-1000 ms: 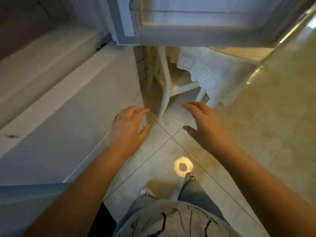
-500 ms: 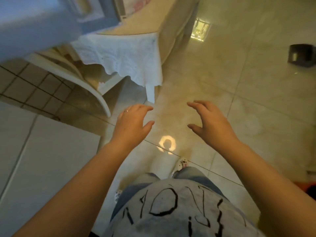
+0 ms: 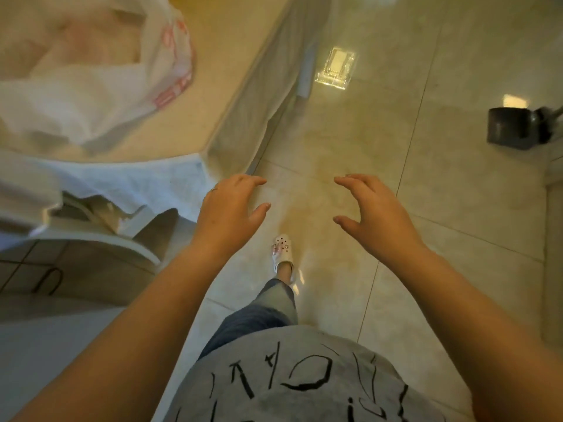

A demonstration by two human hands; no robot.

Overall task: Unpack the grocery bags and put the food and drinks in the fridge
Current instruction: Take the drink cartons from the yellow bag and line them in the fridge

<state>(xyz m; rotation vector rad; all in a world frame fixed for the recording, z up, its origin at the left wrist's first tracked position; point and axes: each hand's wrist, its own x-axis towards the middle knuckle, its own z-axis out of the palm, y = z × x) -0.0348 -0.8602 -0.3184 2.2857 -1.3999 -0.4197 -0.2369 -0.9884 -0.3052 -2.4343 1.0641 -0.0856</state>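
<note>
A white plastic grocery bag [image 3: 91, 71] with red print sits on the table [image 3: 231, 56] at the top left, and its top runs off the picture. What is inside is too blurry to tell. A white cloth [image 3: 131, 181] hangs off the table's near edge over a white chair [image 3: 100, 239]. A dark box [image 3: 515, 129] stands on the shiny tile floor [image 3: 396, 147] far to the right. The left hand [image 3: 227, 216] and right hand [image 3: 376, 214] hang in the air over the floor, fingers loosely bent, holding nothing. One white shoe [image 3: 283, 251] steps forward between them. A moment ago the fridge door showed at the top left; now it is gone and the bag has come into view.
</note>
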